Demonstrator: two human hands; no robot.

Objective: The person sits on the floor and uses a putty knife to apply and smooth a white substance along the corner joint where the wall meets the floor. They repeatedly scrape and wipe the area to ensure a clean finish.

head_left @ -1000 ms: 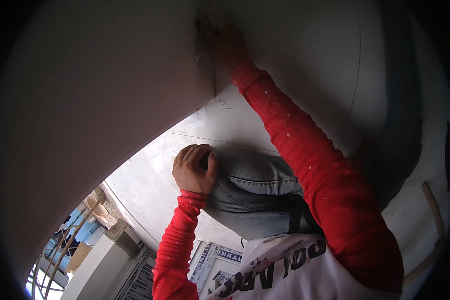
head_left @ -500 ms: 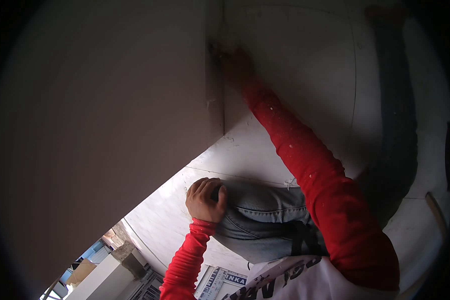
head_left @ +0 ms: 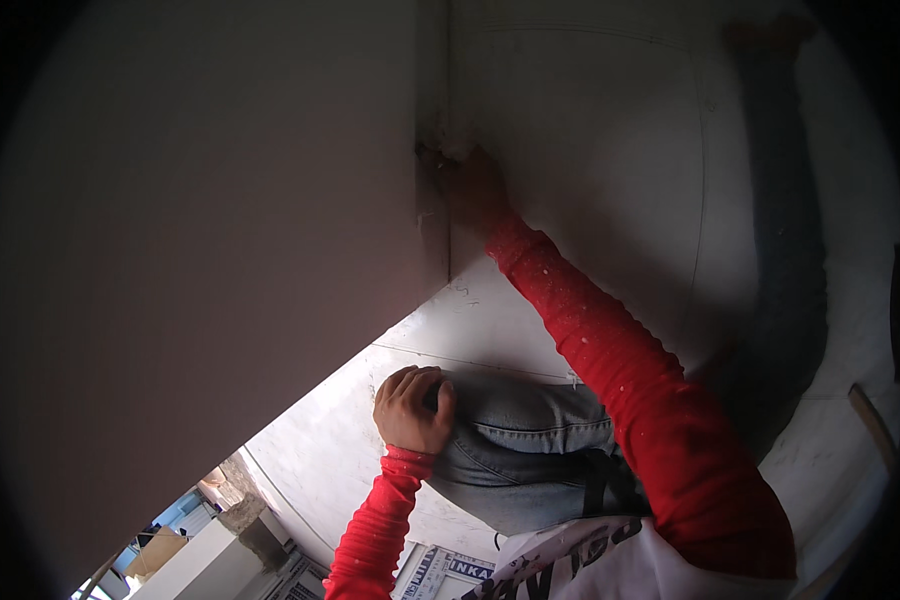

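My left hand [head_left: 410, 410] rests over the bent knee of my jeans [head_left: 530, 415], fingers draped across it and holding nothing. In deep shadow, my right hand [head_left: 475, 188] reaches to the foot of a large flat wall panel [head_left: 220, 220]. Its fingers are closed and pressed at the narrow strip [head_left: 434, 240] where the panel meets the pale floor [head_left: 590, 130]. Whatever those fingers grip is too dark to name.
My other leg [head_left: 785, 220] stretches along the floor at the right, its bare foot at the top. A curved strip [head_left: 873, 425] lies at the right edge. Printed packages [head_left: 440, 572] and a white ledge [head_left: 195, 560] stand at the lower left.
My right hand has slid along the strip toward me, lower in the view. My left hand stays on the knee.
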